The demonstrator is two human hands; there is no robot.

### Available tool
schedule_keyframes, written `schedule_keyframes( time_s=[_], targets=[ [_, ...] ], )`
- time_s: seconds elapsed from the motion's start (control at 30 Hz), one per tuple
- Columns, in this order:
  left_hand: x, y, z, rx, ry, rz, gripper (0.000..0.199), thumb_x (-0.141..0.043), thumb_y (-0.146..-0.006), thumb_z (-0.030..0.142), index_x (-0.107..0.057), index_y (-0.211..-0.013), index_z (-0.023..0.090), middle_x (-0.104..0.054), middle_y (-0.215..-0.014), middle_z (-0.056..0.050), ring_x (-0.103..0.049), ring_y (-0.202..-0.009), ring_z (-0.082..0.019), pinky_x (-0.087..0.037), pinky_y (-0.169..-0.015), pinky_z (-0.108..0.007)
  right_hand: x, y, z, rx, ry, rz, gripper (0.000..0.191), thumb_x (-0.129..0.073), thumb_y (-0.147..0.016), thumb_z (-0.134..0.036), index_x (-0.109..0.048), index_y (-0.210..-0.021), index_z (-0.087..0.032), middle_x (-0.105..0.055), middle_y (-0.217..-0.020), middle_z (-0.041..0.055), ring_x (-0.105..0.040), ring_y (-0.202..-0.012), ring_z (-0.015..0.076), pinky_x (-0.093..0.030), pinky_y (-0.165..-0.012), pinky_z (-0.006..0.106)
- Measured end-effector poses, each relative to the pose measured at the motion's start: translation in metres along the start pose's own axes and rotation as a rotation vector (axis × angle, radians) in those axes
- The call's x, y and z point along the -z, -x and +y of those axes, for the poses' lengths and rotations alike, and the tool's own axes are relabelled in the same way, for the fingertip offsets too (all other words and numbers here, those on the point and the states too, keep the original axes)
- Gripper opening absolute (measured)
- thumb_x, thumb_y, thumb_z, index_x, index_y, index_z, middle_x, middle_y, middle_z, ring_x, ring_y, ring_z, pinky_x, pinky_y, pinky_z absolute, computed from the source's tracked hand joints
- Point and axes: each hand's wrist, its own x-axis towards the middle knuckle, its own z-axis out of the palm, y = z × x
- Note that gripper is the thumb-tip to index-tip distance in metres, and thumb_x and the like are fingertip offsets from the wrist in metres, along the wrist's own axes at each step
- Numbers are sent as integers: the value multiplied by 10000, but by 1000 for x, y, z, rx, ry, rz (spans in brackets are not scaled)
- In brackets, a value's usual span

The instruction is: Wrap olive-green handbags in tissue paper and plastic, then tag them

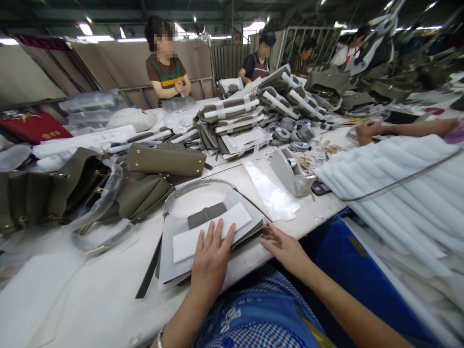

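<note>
A handbag (165, 268) lies flat on the table before me, covered by a pale grey sheet (232, 200). Its wrapped handle (203, 181) arches away from me and a dark strap (149, 268) trails off to the left. On the sheet rests a white foam strip (183, 246), with a small olive flap piece (206, 215) just beyond it. My left hand (212, 256) is flat on the foam with fingers spread. At the bag's right corner, my right hand (284, 246) has its fingers bent in around the edge; the exact grip is partly hidden.
Olive handbags (166, 159) crowd the left. Wrapped bags (232, 116) are piled behind. A tape dispenser (290, 171) stands right of clear plastic (271, 193). Stacked white foam (398, 169) and a blue bin (348, 256) are at right. A co-worker's hand (368, 131) reaches in.
</note>
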Motion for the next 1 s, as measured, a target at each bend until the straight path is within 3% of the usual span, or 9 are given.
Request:
schedule_keyframes(
  time_s=[0.13,0.27,0.37,0.5,0.6,0.7,0.77,0.9,1.0],
  targets=[
    [-4,6,-5,-20,-24,51,590,-485,-971,211,-307,-1529,277,-341,-1580,-96,-364,-1432,-330,-409,-1110,-538,-4,-9,-20,-60,37,-51,444,-706,-783,-491,-678,-1113,-196,-737,-1018,74,-691,-950,273,-538,-944,485],
    [-8,13,-11,-27,-33,123,648,-454,-955,142,-239,-1549,288,-304,-1598,-87,-322,-1453,-329,-399,-1119,-532,-16,-9,-47,-90,-371,-90,487,-757,-753,-399,-623,-1193,-238,-717,-1142,60,-651,-1115,255,-479,-1043,450],
    [-9,15,-13,-10,-29,148,685,-460,-945,127,-196,-1562,262,-291,-1603,-104,-288,-1467,-339,-375,-1132,-545,-29,-10,-63,-168,-641,-83,517,-795,-712,-321,-602,-1186,-251,-711,-1140,55,-661,-1096,242,-524,-986,418],
    [-11,14,-14,6,-3,177,755,-549,-938,245,-142,-1572,195,-304,-1590,-169,-282,-1463,-375,-371,-1122,-579,-42,-12,-77,-230,-758,-37,517,-837,-659,-283,-604,-1115,-215,-722,-1062,61,-688,-1013,234,-557,-928,393],
    [-12,13,-17,24,9,209,774,-543,-932,191,-112,-1576,201,-337,-1575,-175,-305,-1456,-364,-376,-1118,-568,-40,-14,-81,-165,-752,-82,553,-828,-699,-331,-574,-1175,-209,-720,-1067,60,-692,-1010,219,-554,-947,393],
    [-9,13,-24,40,54,217,763,-508,-936,159,-98,-1577,218,-340,-1579,-154,-308,-1460,-340,-393,-1117,-539,-17,-22,-74,-28,-518,-201,481,-718,-824,-438,-573,-1221,-210,-728,-1047,62,-713,-951,216,-589,-876,406],
    [-6,13,-28,57,87,210,755,-486,-936,150,-96,-1578,230,-321,-1592,-132,-297,-1467,-325,-393,-1124,-528,9,-35,-61,145,-159,-218,348,-579,-930,-453,-635,-1166,-205,-745,-1006,71,-723,-924,224,-592,-860,423],
    [-2,12,-32,83,112,214,754,-468,-929,132,-100,-1577,251,-301,-1606,-103,-295,-1472,-301,-368,-1147,-512,58,-69,-28,553,685,38,269,-606,-919,-217,-674,-1179,-228,-673,-1285,109,-600,-1236,281,-462,-1068,496],
    [-3,11,-32,81,111,231,734,-460,-930,138,-125,-1575,242,-305,-1605,-99,-305,-1468,-299,-358,-1153,-499,73,-90,-7,612,982,40,325,-671,-864,-147,-679,-1180,-226,-622,-1365,113,-485,-1357,323,-375,-1114,576]
  ],
)
